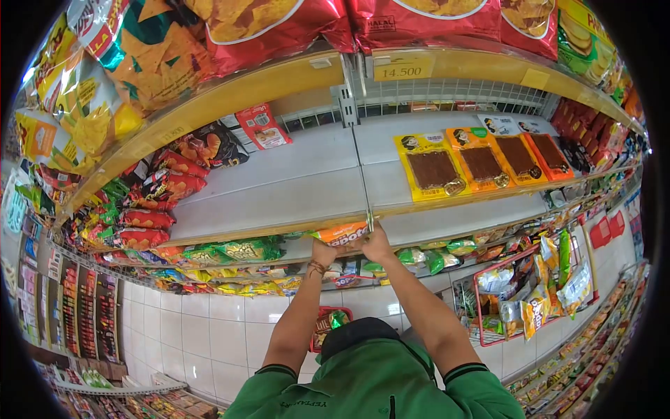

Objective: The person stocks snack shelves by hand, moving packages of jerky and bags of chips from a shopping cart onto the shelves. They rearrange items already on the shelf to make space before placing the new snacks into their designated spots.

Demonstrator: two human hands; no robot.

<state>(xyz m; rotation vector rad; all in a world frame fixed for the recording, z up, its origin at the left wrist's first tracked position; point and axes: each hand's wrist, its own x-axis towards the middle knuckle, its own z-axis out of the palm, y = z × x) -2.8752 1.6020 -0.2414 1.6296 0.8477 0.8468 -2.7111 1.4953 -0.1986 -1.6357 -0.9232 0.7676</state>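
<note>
An orange snack bag (343, 233) with white lettering lies at the shelf below the wide white one, partly hidden by the shelf edge. My left hand (323, 252) is at its lower left side, fingers closed round the bag's edge. My right hand (374, 243) is at the bag's right end, beside a metal bracket, with its fingers bent against it. Green snack bags (241, 249) lie on the same lower shelf to the left. On the white shelf (279, 188) above, yellow and orange packs (481, 164) lie in a row at the right.
A red-framed cart (480, 307) full of snack bags stands at the right. Below my hands is a red basket (331, 311). Large chip bags (279, 28) fill the top shelf, behind its yellow price rail (258, 91). Red packets (171, 185) lie at the left.
</note>
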